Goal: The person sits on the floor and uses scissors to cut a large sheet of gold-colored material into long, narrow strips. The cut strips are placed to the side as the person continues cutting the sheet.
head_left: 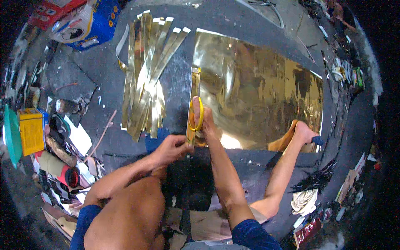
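A large shiny gold sheet (250,87) lies flat on the dark floor. At its left edge my right hand (207,123) is closed round the yellow handles of a pair of scissors (201,114). A narrow gold strip (195,85) runs along that edge; how far it is separated from the sheet I cannot tell. My left hand (171,149) pinches the near end of this strip, just left of the sheet's near corner. Farther left, several cut gold strips (143,79) lie in a fanned pile, most with white ends at the top.
A bare foot (304,133) rests on the sheet's right near corner. A blue and white package (89,25) stands at the far left. Along the left lie a yellow box (32,131), a cylinder with a red end (58,168) and scraps. A folded cream cloth (304,202) lies at the right.
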Tool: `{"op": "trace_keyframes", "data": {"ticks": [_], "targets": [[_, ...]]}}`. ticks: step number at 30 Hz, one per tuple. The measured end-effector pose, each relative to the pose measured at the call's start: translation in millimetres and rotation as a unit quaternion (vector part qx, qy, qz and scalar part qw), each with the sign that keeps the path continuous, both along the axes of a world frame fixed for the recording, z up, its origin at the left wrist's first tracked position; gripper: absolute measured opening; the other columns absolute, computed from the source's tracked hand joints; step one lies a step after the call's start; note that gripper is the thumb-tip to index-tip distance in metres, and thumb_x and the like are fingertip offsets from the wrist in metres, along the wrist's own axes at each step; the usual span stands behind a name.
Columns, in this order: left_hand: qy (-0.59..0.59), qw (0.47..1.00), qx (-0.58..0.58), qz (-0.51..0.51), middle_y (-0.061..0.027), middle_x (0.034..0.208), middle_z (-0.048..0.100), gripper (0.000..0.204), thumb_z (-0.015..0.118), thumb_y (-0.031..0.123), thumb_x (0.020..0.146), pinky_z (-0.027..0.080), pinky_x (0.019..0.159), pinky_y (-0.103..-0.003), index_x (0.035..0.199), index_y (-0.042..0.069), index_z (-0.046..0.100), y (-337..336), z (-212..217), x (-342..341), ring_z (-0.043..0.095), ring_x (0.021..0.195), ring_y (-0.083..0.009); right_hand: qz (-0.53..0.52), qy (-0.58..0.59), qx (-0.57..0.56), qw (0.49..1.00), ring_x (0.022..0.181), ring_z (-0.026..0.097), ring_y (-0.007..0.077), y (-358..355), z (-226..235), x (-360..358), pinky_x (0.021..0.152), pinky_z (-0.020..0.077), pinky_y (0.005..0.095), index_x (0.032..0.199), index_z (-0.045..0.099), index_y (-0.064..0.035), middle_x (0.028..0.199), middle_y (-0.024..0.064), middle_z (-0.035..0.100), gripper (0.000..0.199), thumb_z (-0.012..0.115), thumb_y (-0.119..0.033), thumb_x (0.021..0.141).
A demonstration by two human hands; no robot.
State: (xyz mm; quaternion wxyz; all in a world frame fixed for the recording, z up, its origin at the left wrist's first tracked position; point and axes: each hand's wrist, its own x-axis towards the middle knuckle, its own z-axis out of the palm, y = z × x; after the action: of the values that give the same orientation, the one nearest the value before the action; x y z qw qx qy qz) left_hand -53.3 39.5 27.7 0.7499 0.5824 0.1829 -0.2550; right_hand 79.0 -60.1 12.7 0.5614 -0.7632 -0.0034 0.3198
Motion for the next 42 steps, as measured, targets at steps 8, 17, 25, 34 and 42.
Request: {"op": "trace_keyframes", "data": {"ticks": [8, 17, 25, 34, 42], "targets": [[0.015, 0.999, -0.037, -0.028, 0.0024, 0.082, 0.059, 0.023, 0.056, 0.020, 0.093, 0.043, 0.075, -0.026, 0.095, -0.001, 0.063, 11.3, 46.9, -0.6, 0.051, 0.081, -0.0065, 0.047, -0.105, -0.081, 0.990, 0.056, 0.061, 0.0337, 46.6, -35.5, 120.4, 0.053, 0.0436, 0.0453, 0.089, 0.063, -0.0078, 0.058, 0.0199, 0.057, 0.059, 0.028, -0.055, 0.094], [0.060, 0.995, 0.051, -0.057, -0.0019, 0.090, 0.064, 0.020, 0.056, 0.016, 0.093, 0.045, 0.081, -0.029, 0.104, 0.000, 0.062, 37.6, 70.3, -10.9, 0.054, 0.088, -0.0088, -0.063, 0.026, 0.042, 0.997, 0.040, 0.049, 0.0167, 77.0, -45.0, 206.8, 0.037, 0.0431, 0.0324, 0.065, 0.051, -0.0016, 0.053, 0.0046, 0.046, 0.074, 0.052, -0.075, 0.073], [0.011, 0.747, 0.665, -0.015, -0.0222, 0.111, 0.053, 0.045, 0.067, 0.028, 0.078, 0.042, 0.092, -0.042, 0.112, 0.001, 0.053, 100.4, 46.2, -22.5, 0.052, 0.104, -0.0356, -0.054, 0.031, 0.042, 0.997, 0.042, 0.049, 0.0140, 34.6, 0.0, 162.0, 0.038, 0.0409, 0.0285, 0.068, 0.052, -0.0052, 0.052, 0.0045, 0.049, 0.072, 0.041, -0.075, 0.080], [-0.065, 0.970, 0.232, 0.019, -0.0190, 0.114, 0.060, 0.051, 0.067, 0.021, 0.079, 0.045, 0.093, -0.035, 0.121, -0.002, 0.050, -0.9, -53.2, 24.8, 0.059, 0.106, -0.0279, -0.105, 0.185, 0.012, 0.977, 0.042, 0.051, 0.0161, -101.2, 15.7, -57.2, 0.041, 0.0441, 0.0292, 0.078, 0.057, 0.0007, 0.053, 0.0035, 0.047, 0.078, 0.032, -0.073, 0.085], [-0.013, 0.973, 0.217, 0.074, -0.0066, 0.068, 0.063, 0.021, 0.067, 0.020, 0.081, 0.047, 0.060, -0.030, 0.081, -0.001, 0.063, -37.3, -82.1, 47.9, 0.058, 0.062, -0.0136, -0.064, 0.337, 0.133, 0.930, 0.053, 0.057, 0.0170, -169.8, 45.6, -198.7, 0.050, 0.0479, 0.0294, 0.089, 0.057, 0.0011, 0.061, 0.0056, 0.052, 0.081, 0.035, -0.076, 0.080]]}}
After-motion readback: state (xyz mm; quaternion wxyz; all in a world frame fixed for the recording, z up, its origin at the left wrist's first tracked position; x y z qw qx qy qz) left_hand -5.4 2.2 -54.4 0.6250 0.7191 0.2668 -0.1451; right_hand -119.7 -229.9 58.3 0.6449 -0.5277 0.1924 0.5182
